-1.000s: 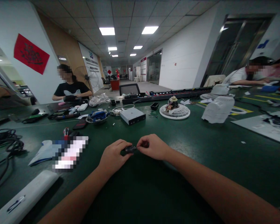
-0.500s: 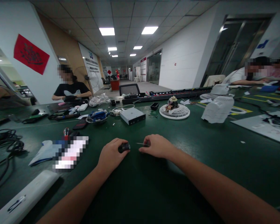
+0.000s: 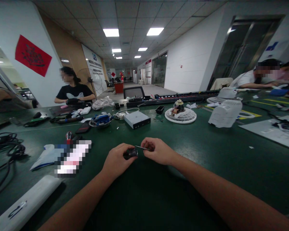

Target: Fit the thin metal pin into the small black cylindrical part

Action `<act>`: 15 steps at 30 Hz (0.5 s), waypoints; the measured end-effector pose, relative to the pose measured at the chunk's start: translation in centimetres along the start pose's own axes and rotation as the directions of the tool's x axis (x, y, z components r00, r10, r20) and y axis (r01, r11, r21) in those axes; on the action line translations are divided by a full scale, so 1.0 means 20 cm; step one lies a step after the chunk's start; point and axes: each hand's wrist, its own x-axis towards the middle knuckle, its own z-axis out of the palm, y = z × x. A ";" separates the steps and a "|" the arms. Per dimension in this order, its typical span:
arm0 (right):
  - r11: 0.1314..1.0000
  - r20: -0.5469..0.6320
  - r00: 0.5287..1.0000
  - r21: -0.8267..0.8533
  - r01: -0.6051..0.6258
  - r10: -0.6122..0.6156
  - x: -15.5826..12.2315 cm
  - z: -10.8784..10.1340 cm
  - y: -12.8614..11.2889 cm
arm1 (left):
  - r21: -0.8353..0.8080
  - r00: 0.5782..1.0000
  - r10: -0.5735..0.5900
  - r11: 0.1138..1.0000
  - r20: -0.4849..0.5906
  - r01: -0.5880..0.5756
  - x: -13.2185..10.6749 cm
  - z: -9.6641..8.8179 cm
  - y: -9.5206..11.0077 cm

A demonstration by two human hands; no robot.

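a worker's bare hands come close together over a green tabletop [image 3: 144,199], a small dark cylinder [image 3: 130,154] grasped between the thumb and fingers of the left hand [image 3: 116,159], its shiny end turned toward the right hand [image 3: 158,151]. the right hand's fingers are curled around a thin metal rod [image 3: 140,147], its tip pointing left at the upper edge of that shiny end; whether rod and cylinder touch cannot be told. both pieces are held at the center of the scene, on the near side of a silver optical disc drive [image 3: 136,119] lying flat on the table.

to the drive's left, blue material [image 3: 101,119] fills a shallow bowl [image 3: 100,126]; to its right are a small black tray [image 3: 160,109] and a round white fan grille [image 3: 186,115] bearing an exposed motor [image 3: 179,106]. a white plastic housing [image 3: 225,114] stands farther right. at left, a red-tipped tool [image 3: 69,137] lies beyond a blue-and-white packet [image 3: 44,156], near coiled black cables [image 3: 9,144] and a long white casing [image 3: 26,205]. across the table, a co-worker in a black t-shirt [image 3: 74,93] sits at left, while another in white [image 3: 247,78] leans over the table at right.
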 end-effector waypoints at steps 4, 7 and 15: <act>0.994 -0.004 0.998 0.089 0.058 -0.058 0.00 0.01 0.00 | -0.076 0.999 0.026 0.997 0.029 -0.024 0.00 0.01 0.01; 0.991 0.016 0.995 0.101 0.092 -0.094 -0.01 0.01 -0.01 | -0.098 0.999 0.035 0.995 0.042 -0.030 0.00 0.00 0.02; 1.000 0.019 1.000 -0.019 0.012 -0.011 0.00 0.02 -0.01 | -0.122 0.995 0.078 0.990 0.059 -0.070 0.00 -0.01 0.01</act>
